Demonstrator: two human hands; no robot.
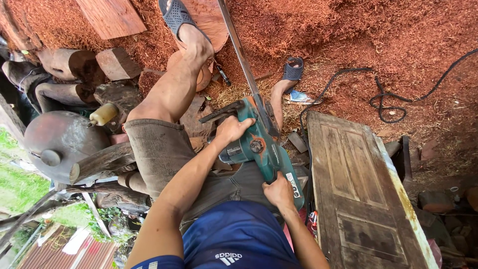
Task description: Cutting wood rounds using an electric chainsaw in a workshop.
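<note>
The left hand (230, 130) is closed around the front handle of a teal electric chainsaw (261, 149), and the right hand (279, 193) is closed on the rear grip, at about five o'clock from the left one. The chainsaw sits in the middle of the view, above the person's lap. Its guide bar (241, 55) points to twelve o'clock, passing just beside the left foot in a grey sandal (177, 17). At three o'clock from the saw lies an old wooden door (358, 189). A black cable (383, 99) curls on the red sawdust (348, 30) at two o'clock.
</note>
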